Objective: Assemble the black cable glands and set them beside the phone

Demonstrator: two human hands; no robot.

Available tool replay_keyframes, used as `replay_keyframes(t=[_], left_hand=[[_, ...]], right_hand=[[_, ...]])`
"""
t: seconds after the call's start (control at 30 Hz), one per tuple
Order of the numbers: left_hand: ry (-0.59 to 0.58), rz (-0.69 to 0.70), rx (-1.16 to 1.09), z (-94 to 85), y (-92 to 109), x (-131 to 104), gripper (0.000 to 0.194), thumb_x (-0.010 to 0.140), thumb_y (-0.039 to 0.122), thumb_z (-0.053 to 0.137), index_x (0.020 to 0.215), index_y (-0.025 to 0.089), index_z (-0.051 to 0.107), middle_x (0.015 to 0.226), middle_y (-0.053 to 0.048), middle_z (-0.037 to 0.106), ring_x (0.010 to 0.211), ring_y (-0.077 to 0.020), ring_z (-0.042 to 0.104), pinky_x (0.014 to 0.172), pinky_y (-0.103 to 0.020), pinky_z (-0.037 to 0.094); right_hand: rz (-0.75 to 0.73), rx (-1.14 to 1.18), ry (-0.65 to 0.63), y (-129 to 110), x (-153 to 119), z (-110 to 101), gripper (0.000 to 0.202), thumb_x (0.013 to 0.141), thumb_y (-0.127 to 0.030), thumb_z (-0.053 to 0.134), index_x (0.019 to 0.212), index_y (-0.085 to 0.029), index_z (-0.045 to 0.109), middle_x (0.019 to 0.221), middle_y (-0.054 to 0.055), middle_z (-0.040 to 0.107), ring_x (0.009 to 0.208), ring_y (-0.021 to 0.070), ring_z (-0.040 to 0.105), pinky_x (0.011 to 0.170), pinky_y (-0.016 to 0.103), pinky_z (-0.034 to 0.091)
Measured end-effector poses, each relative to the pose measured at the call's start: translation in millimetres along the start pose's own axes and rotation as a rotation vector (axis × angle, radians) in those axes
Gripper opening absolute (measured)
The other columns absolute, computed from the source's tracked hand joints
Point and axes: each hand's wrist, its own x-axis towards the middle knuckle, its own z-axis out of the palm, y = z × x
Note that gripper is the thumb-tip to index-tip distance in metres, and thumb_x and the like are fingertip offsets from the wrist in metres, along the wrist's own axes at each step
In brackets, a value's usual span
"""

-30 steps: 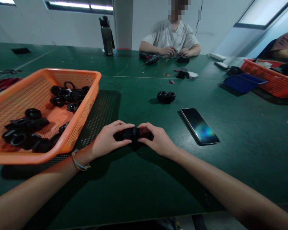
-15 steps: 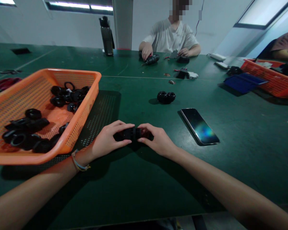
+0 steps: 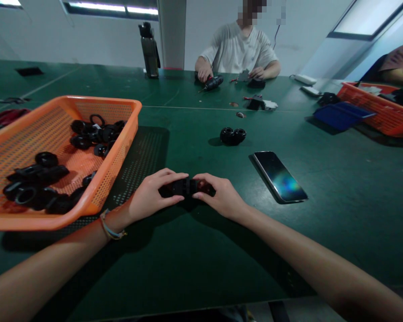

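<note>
Low over the green table [image 3: 201, 250], a black plastic fitting [image 3: 187, 187] lies sideways between my two hands. My left hand [image 3: 156, 190] grips its left end, thumb below and fingers above. On its right end my right hand [image 3: 218, 192] is closed in the same way. The palms and fingers cover both ends, so the full shape of the fitting is hidden. Left of my hands stands an orange plastic basket [image 3: 112, 176] holding several similar black fittings [image 3: 36, 197]. Two round black parts [image 3: 233, 136] sit together beyond my hands.
A smartphone [image 3: 280, 176] lies right of my hands. Across the table a person in a white shirt [image 3: 240, 51] has a hand on a power drill [image 3: 213, 83]. A dark bottle [image 3: 150, 53] stands at the back. Far right are a blue tray [image 3: 344, 115] and another orange basket [image 3: 383, 118].
My hands and the black fitting stay practically where they were. The person opposite has shifted the head slightly.
</note>
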Motion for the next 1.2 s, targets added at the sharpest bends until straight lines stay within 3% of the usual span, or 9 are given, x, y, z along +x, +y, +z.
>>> replay_keyframes(t=[0.23, 1.2], left_hand=[[0.002, 0.008, 0.013, -0.3, 0.1, 0.1, 0.038, 0.077, 0.033, 0.063, 0.114, 0.02, 0.06, 0.098, -0.005, 0.061, 0.088, -0.0163, 0.061, 0.081, -0.028, 0.049], [-0.004, 0.008, 0.017, -0.1, -0.3, 0.1, 0.038, 0.078, 0.033, 0.062, 0.113, 0.02, 0.06, 0.098, -0.005, 0.061, 0.088, -0.0157, 0.061, 0.08, -0.027, 0.05]], right_hand=[[-0.049, -0.095, 0.055, 1.0, 0.5, -1.4, 0.024, 0.074, -0.016, 0.067, 0.097, -0.018, 0.062, 0.085, 0.002, 0.064, 0.079, 0.0147, 0.058, 0.072, 0.031, 0.047], [-0.031, -0.121, 0.002, -2.4, 2.6, -2.0, 0.016, 0.078, -0.02, 0.064, 0.093, -0.015, 0.062, 0.088, 0.005, 0.065, 0.081, 0.0148, 0.059, 0.071, 0.029, 0.047]])
